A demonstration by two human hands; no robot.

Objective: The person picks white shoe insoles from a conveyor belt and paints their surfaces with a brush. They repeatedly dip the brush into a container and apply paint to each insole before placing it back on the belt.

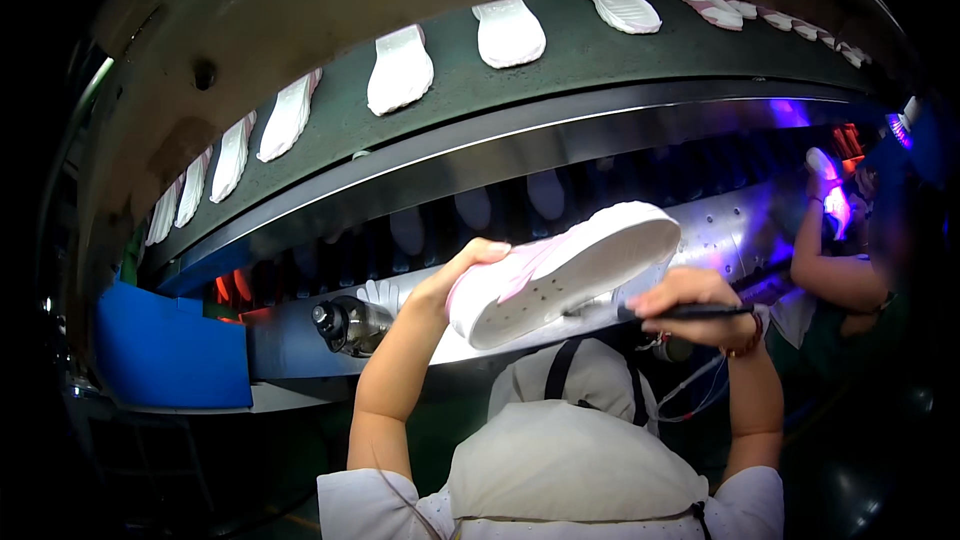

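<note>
A white and pink shoe (575, 285) is held up and tilted in front of me, above the metal ledge. My left hand (466, 270) is closed round its pink-edged end. The white face turned toward me bears several small dark spots. In my right hand (692, 298) is a slim brush with a black handle (705, 311), gripped between curled fingers. Its pale tip, slightly blurred, is at the lower edge of the shoe; I cannot tell whether it touches.
Beyond a metal rail (480, 145), a green conveyor belt (450, 90) carries several white soles and pink-white shoe parts. A dark-capped bottle (350, 325) stands on the metal ledge (290, 340), near a blue panel (175, 345). At right, a co-worker's arm (835, 265) reaches into purple light.
</note>
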